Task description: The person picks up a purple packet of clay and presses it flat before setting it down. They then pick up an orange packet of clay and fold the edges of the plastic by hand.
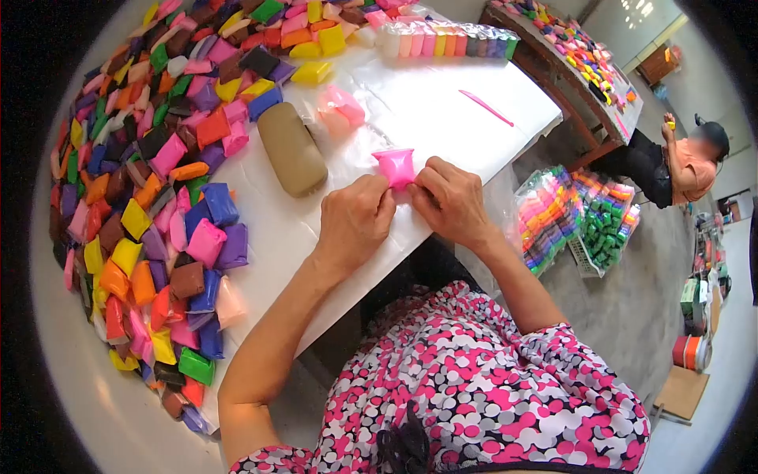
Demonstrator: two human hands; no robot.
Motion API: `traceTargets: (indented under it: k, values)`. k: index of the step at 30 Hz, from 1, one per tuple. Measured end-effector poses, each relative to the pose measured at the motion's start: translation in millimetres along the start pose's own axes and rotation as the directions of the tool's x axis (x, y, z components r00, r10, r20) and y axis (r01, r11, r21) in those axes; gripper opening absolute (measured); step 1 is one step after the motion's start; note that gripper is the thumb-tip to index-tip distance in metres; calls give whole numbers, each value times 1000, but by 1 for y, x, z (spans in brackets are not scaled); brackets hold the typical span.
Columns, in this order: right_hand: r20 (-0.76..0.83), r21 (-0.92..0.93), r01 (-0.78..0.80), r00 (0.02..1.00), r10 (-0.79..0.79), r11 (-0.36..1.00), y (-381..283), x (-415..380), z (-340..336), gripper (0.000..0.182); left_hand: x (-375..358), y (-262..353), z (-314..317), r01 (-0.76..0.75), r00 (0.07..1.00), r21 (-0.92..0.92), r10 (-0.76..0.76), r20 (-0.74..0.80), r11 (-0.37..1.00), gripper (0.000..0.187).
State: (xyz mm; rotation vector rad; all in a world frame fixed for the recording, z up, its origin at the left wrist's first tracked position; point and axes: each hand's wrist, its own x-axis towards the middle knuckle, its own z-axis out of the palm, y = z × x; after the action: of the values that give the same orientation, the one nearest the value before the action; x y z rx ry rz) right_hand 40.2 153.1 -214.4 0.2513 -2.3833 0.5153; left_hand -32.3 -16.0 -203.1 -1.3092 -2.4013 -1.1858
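Note:
A small glossy pink packet [397, 166], which looks like wrapped modelling clay, is at the table's near edge between my hands. My left hand [357, 220] pinches its lower left corner, fingers curled. At the lower right corner, my right hand [454, 201] is closed on the packet too. The fingertips hide part of its near edge. Left of my hands lies an olive-brown rounded case [292, 150]. Beyond it, a clear bag with pink and peach packets [341, 109] rests on the white sheet [442, 118].
Many coloured packets [150, 189] are heaped along the left and far side. A clear pack of multicoloured packets [446, 39] and a thin pink stick [486, 108] lie farther back. Filled bags [545, 217] stand on the floor at right. Another person [687, 162] sits by a second table [584, 103].

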Motion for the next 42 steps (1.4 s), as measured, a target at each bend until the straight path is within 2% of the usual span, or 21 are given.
traceTargets:
  k: [4, 7, 10, 15, 19, 22, 23, 26, 27, 30, 33, 36, 41, 42]
  values:
    - [-5, 9, 1, 1000, -1, 1000, 0, 0, 0, 14, 1, 0, -1, 16, 1000, -37, -16, -3, 999, 15]
    - [5, 2, -1, 1000, 1, 1000, -1, 0, -1, 15, 3, 0, -5, 68, 997, 1, -68, 34, 998, 19]
    - [-6, 4, 17, 1000, -17, 1000, 2, -1, 1, 15, 4, 1, -5, 95, 995, -77, -94, 14, 992, 19]
    - [-68, 54, 73, 995, -69, 996, 2, 1, -1, 14, 1, 1, -3, 44, 999, -41, -45, -9, 998, 16]
    - [3, 19, 52, 999, -52, 998, 0, -2, -7, 14, -2, 1, -2, 13, 1000, 9, -13, 3, 1000, 12]
    - [52, 56, 5, 999, -8, 998, -1, -3, -14, 13, -2, -1, 3, -9, 998, 8, 10, -62, 1000, 16]
    - [98, 149, -103, 991, 89, 983, -1, -3, -21, 9, -2, 0, 3, -20, 997, 11, 21, -74, 1000, 15]
    - [51, 116, -322, 947, 318, 940, -1, 5, -29, 12, -5, 2, 3, -53, 995, 39, 56, -87, 998, 14]
    - [60, 78, -384, 923, 380, 920, 2, 9, -29, 25, -5, 4, 2, -72, 994, 63, 77, -83, 995, 14]
    - [201, -29, -578, 796, 572, 815, -13, 31, -32, 45, -6, 5, 3, -138, 987, 134, 147, -60, 981, 13]
    - [274, -90, -571, 773, 571, 816, -28, 42, -29, 64, -6, 6, 1, -169, 982, 182, 182, -54, 969, 13]
    - [295, -130, -527, 788, 540, 840, -32, 44, -23, 71, -8, 6, 5, -186, 975, 216, 208, -84, 959, 16]
    - [327, -114, -536, 775, 541, 837, -30, 53, -19, 62, -8, 8, 5, -196, 968, 304, 232, -90, 932, 17]
    - [295, -77, -517, 805, 515, 853, -27, 56, -19, 61, -7, 9, 3, -173, 971, 292, 213, -110, 941, 16]
